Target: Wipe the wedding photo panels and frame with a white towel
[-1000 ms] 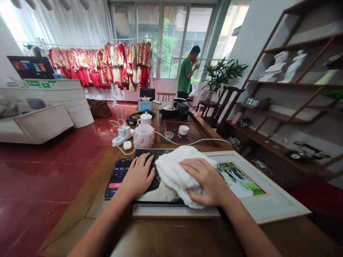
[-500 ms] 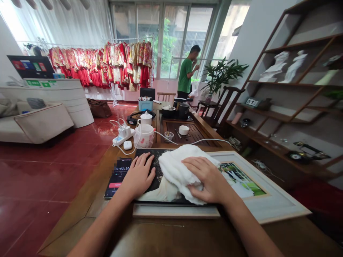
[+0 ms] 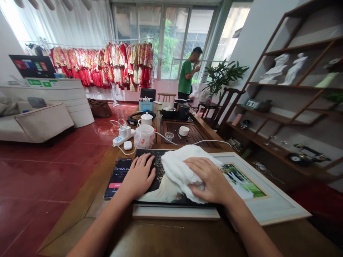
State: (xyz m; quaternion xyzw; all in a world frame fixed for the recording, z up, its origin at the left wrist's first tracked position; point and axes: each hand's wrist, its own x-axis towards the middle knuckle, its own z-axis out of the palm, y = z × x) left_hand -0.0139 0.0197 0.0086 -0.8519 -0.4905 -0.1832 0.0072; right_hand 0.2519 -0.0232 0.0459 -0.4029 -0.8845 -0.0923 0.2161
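A dark photo print (image 3: pixel 160 191) lies on a long wooden table (image 3: pixel 171 235), overlapping a white-framed picture (image 3: pixel 270 203). My left hand (image 3: pixel 139 176) rests flat on the print's left side, fingers spread. My right hand (image 3: pixel 210 180) presses a bunched white cloth (image 3: pixel 179 167) onto the print, fingers curled over it. A phone (image 3: pixel 119 173) showing a timer lies just left of my left hand.
Behind the print stand a white teapot (image 3: pixel 144 135), a power strip (image 3: pixel 123 134) with cables and a tea tray (image 3: pixel 187 130) with cups and pots. A person in a green shirt (image 3: pixel 187 73) stands at the far end. Shelves (image 3: pixel 294 89) line the right; a sofa (image 3: pixel 34 123) sits left.
My right hand has slid the white cloth a little to the right across the print. My left hand has stayed in place.
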